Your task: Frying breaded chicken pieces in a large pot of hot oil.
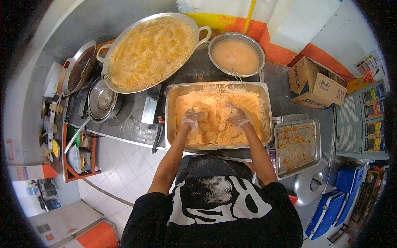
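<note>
Both my hands wear clear plastic gloves and reach into a deep rectangular metal pan (269, 124) of pale orange breading flour (214, 97). On the left side of the pan, my left hand (193, 119) is blurred, with its fingers in the flour. My right hand (237, 115) is on the other side, fingers curled and dusted with flour. Flour-coated lumps (209, 136) lie between and below the hands, apparently pieces of food. Whether either hand grips a piece is hidden by flour and blur.
Behind the pan, a large two-handled wok (152, 52) holds bubbling oil, beside a metal bowl (236, 57) of cloudy liquid. A long-handled strainer (100, 99) rests at left. To the right are a crumb-strewn metal tray (297, 148) and an open cardboard box (319, 83).
</note>
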The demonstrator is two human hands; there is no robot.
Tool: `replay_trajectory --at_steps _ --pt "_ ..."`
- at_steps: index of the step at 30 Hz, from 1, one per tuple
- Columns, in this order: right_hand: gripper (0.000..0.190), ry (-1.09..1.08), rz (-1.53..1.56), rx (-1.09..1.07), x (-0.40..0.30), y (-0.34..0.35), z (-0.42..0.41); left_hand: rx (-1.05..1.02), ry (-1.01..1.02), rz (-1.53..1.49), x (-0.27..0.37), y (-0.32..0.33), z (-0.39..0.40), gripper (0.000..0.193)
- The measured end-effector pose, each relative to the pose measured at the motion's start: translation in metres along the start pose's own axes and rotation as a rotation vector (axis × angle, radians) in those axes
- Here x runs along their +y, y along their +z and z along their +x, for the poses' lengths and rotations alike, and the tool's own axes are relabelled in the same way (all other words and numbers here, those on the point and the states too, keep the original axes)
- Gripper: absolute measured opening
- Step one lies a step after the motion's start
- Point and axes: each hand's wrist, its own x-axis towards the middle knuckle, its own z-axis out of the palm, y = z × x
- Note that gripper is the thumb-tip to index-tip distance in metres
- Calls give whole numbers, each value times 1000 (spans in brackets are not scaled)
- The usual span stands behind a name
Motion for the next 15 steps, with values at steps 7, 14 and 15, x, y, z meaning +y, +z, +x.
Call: replay_trajectory --at_steps 7,14,15 --pt "53 -493 -579 137 42 -14 -14 330 469 552 12 -59 -17 60" --pt "46 -461 -251 -37 -21 -6 -16 19 354 752 -13 -101 -3 29" --pt "47 -368 -334 -4 -41 0 -17 39 417 725 -28 -106 -7 31"
